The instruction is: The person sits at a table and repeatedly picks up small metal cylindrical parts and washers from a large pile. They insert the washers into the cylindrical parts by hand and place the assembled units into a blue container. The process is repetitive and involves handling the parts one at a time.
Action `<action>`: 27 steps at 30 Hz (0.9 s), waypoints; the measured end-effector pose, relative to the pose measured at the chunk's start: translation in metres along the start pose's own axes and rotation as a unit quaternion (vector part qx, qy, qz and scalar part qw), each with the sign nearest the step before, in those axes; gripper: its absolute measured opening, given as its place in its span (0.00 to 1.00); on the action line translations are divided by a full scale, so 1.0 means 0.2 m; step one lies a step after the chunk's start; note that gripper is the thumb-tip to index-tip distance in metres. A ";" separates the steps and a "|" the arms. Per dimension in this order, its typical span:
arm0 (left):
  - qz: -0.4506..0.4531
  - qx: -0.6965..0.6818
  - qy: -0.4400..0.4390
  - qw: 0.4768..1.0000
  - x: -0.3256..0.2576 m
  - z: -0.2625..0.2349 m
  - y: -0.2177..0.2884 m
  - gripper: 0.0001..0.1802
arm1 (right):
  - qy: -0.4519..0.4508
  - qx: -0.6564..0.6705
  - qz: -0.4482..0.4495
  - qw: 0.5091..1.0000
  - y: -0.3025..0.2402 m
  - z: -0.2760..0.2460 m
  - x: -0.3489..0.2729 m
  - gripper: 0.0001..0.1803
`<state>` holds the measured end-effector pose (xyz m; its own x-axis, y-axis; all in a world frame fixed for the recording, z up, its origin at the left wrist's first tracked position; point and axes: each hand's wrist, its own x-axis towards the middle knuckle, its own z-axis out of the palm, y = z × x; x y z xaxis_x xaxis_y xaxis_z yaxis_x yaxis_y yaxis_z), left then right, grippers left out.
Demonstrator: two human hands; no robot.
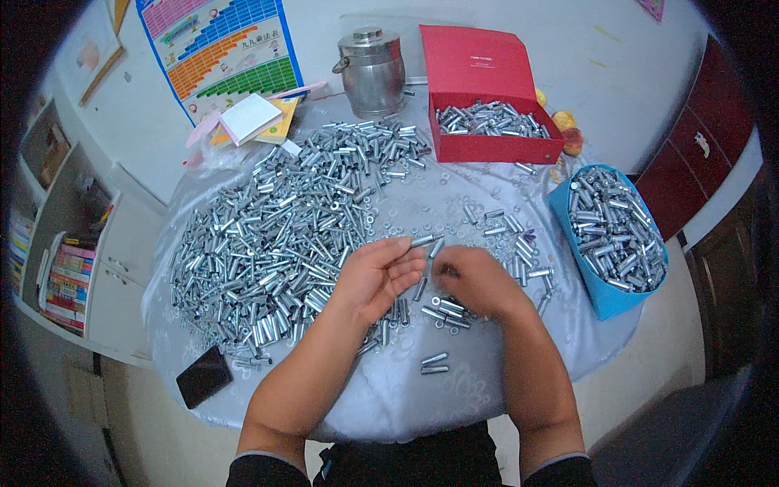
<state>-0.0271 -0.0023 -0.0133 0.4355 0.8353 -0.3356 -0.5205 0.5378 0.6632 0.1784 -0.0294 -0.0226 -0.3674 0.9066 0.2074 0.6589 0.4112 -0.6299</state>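
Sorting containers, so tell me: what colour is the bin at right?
Blue bin, clearest in the head view.

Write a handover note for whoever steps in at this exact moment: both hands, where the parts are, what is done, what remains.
Left hand: palm up, fingertips pinching one short silver metal sleeve.
Right hand: knuckles up beside it, fingers curled; whatever it holds is hidden.
Parts: large heap of loose silver metal sleeves at left on the round cloth-covered table; small flat washers scattered mid-table.
Done: sleeves already fill the open red cardboard box and the blue plastic bin.
Left: the big heap, judging by its size.
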 end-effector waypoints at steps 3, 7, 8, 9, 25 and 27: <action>0.001 -0.015 -0.005 1.000 0.00 0.00 0.00 0.08 | 0.116 0.296 0.108 0.942 -0.02 -0.07 0.03 0.06; -0.007 -0.017 -0.005 1.000 -0.01 0.01 -0.01 0.09 | 0.158 0.458 0.131 0.865 -0.06 -0.09 0.04 0.07; -0.009 -0.021 -0.010 1.000 0.00 0.01 -0.01 0.09 | 0.157 0.460 0.125 0.865 -0.07 -0.09 0.04 0.07; -0.009 -0.019 -0.012 1.000 -0.01 0.01 -0.01 0.09 | 0.159 0.466 0.122 0.862 -0.06 -0.08 0.04 0.08; -0.046 -0.080 -0.035 0.995 0.00 -0.01 -0.01 0.08 | 0.222 0.309 0.109 0.918 -0.14 -0.02 0.04 0.09; -0.056 -0.085 -0.046 0.994 0.00 -0.01 -0.01 0.08 | 0.217 0.321 0.110 0.915 -0.13 -0.02 0.05 0.10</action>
<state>-0.0277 -0.0031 -0.0149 0.5587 0.7592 -0.3339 -0.5778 0.6451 0.4999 0.1605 -0.0313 -0.0003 0.1143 0.9706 0.2119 0.1122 0.1993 -0.9735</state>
